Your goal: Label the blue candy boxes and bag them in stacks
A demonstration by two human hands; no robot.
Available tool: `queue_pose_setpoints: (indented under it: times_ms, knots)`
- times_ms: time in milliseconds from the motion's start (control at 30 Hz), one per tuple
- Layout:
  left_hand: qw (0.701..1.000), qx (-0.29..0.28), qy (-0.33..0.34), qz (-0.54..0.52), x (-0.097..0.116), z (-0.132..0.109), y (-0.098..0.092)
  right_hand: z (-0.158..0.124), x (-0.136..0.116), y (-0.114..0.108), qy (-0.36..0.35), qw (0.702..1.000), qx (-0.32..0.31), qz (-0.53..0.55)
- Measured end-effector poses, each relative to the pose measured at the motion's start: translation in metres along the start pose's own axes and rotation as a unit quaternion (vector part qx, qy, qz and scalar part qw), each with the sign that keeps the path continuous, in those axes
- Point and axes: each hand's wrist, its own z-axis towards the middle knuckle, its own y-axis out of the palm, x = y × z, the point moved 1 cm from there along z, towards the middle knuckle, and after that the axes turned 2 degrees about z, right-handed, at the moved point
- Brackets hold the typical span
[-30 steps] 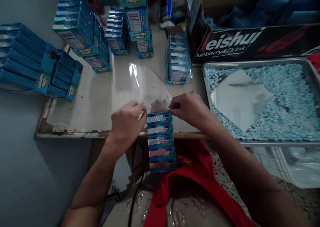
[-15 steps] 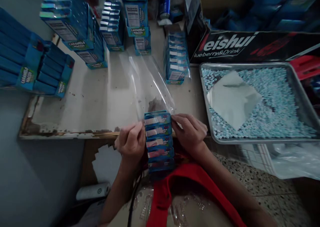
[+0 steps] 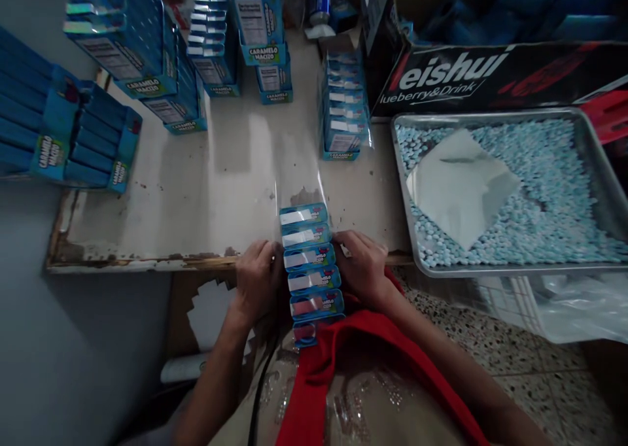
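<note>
A row of small blue candy boxes (image 3: pixel 308 257), labelled as caramel, runs from the table's front edge toward my body. A clear plastic bag (image 3: pixel 299 165) reaches over the table from the row's far end. How far the film covers the boxes is hard to see. On the left side of the row, my left hand (image 3: pixel 256 273) is closed with bent fingers at the film's edge. My right hand (image 3: pixel 362 266) pinches at the opposite side, thumb and forefinger close to the boxes. The grip points are partly hidden.
Stacked blue candy cartons (image 3: pixel 120 47) stand at the back left, with another wrapped carton (image 3: pixel 343 116) farther right. A metal tray (image 3: pixel 417 263) of pale blue candies holds a white sheet (image 3: pixel 461 188). Behind it is a black cardboard box (image 3: pixel 490 73).
The far end of the box row has shifted slightly away from my body, and the bag beyond it looks narrower. Both hands stay beside the row, with the right slightly nearer my body.
</note>
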Motion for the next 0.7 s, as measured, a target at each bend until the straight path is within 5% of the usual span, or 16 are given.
queue_pose_setpoints:
  times_ms: [167,300,400,533,633,700]
  knots:
    - [0.995,0.037,0.071,-0.057,0.012,-0.020,-0.013,-0.026,-0.005,-0.023,-0.064,0.997,-0.039,-0.010]
    - [0.988,-0.011,0.125,-0.085,0.029,-0.050,-0.019,-0.055,0.003,-0.049,-0.101,0.992,-0.068,0.044]
    - [0.976,-0.065,0.132,-0.162,0.043,-0.076,-0.024,-0.079,0.013,-0.070,-0.108,0.974,-0.158,0.121]
    - [0.929,-0.130,-0.069,-0.339,0.063,-0.101,-0.027,-0.102,0.022,-0.082,-0.048,0.954,-0.216,0.204]
    - [0.818,-0.177,-0.232,-0.496,0.075,-0.109,-0.024,-0.105,0.020,-0.075,0.007,0.940,-0.226,0.255]
    - [0.774,-0.155,-0.284,-0.544,0.078,-0.104,-0.021,-0.101,0.017,-0.067,0.015,0.941,-0.225,0.252]
